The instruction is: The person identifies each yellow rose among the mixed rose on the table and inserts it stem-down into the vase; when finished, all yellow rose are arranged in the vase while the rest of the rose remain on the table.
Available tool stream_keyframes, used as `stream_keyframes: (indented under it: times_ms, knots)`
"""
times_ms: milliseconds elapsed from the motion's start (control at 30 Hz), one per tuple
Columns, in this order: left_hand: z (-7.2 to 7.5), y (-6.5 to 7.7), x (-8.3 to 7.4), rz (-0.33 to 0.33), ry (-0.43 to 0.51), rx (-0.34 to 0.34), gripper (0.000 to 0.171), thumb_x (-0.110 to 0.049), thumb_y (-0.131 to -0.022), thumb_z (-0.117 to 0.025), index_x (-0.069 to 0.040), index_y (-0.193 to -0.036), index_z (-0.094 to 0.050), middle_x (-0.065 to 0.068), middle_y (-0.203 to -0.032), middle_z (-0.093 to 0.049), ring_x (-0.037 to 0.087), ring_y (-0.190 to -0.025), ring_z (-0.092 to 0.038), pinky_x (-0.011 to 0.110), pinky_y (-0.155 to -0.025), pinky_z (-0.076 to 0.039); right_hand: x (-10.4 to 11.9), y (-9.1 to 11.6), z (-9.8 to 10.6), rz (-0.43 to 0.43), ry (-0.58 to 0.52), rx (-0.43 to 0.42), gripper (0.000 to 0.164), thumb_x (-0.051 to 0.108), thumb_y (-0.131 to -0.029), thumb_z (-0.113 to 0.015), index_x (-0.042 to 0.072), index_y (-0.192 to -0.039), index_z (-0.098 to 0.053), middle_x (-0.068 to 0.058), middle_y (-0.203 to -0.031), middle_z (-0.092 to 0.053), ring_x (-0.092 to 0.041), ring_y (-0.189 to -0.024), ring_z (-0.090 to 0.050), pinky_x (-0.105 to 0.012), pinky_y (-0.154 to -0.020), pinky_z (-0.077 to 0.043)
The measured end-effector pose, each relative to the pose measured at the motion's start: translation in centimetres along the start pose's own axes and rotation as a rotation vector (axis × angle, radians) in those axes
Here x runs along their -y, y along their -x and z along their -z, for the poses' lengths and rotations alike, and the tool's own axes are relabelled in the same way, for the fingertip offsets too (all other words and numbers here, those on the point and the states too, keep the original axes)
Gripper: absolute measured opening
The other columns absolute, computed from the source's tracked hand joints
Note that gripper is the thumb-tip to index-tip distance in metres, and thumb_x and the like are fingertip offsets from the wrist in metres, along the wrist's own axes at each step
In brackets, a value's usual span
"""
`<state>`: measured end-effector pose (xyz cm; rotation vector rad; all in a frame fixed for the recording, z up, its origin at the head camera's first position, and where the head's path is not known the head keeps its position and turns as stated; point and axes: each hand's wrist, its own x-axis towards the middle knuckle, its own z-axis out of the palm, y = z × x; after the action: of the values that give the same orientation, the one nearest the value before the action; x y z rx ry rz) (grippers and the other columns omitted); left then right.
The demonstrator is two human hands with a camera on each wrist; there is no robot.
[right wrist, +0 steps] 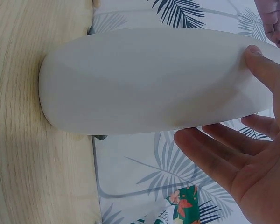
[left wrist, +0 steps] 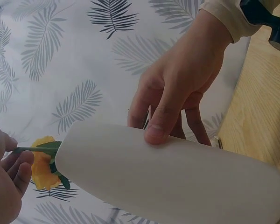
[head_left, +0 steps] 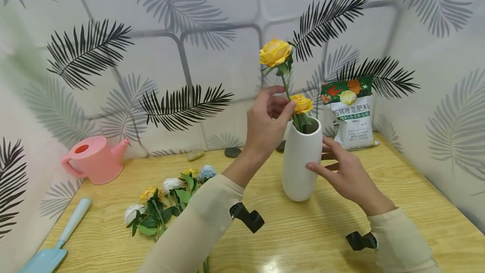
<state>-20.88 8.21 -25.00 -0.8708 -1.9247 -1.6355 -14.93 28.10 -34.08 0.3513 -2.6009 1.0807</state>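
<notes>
A tall white vase (head_left: 301, 163) stands upright on the wooden table. My left hand (head_left: 267, 117), above and left of its mouth, pinches the green stem of a tall yellow rose (head_left: 275, 53). That stem slants down to the vase's opening. A second, lower yellow rose (head_left: 302, 104) sits at the mouth, its bloom just over the rim. My right hand (head_left: 346, 172) holds the vase's right side, thumb on the front and fingers round the back. In the right wrist view, the right hand's thumb and fingertips touch the vase (right wrist: 154, 81) on opposite sides.
Several white, yellow and blue artificial roses (head_left: 172, 185) lie left of my left forearm. A pink watering can (head_left: 99, 161) and a light-blue trowel (head_left: 72, 220) are farther left. Behind the vase stands a fertilizer bag (head_left: 351, 115). Stones (head_left: 233, 151) lie along the patterned backdrop.
</notes>
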Motion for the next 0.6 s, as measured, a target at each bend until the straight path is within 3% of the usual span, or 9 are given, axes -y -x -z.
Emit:
stream_keyframes:
  times_ms: [167,600]
  knots:
    - [-0.1,0.6,0.3,0.003,0.007,-0.015,0.027,-0.006,-0.094,-0.070,0.002,-0.118,-0.060,0.018,-0.092,-0.073,0.026,-0.070,-0.069,0.018,-0.066,-0.054,0.0,0.0,0.0,0.004,-0.005,-0.001,0.073,0.034,-0.096,-0.070,0.011,-0.156,-0.035,-0.024,-0.136,-0.061,-0.039,-0.113,-0.067,-0.053,-0.086,-0.059]
    - [-0.3,1.5,1.2,0.084,0.044,-0.072,0.015,-0.008,-0.093,-0.072,0.002,-0.105,-0.073,0.016,-0.090,-0.074,0.022,-0.068,-0.067,0.018,-0.063,-0.054,0.0,0.0,0.0,0.002,0.001,-0.003,0.073,0.034,-0.096,-0.070,0.010,-0.155,-0.035,-0.025,-0.135,-0.061,-0.040,-0.113,-0.067,-0.053,-0.086,-0.059]
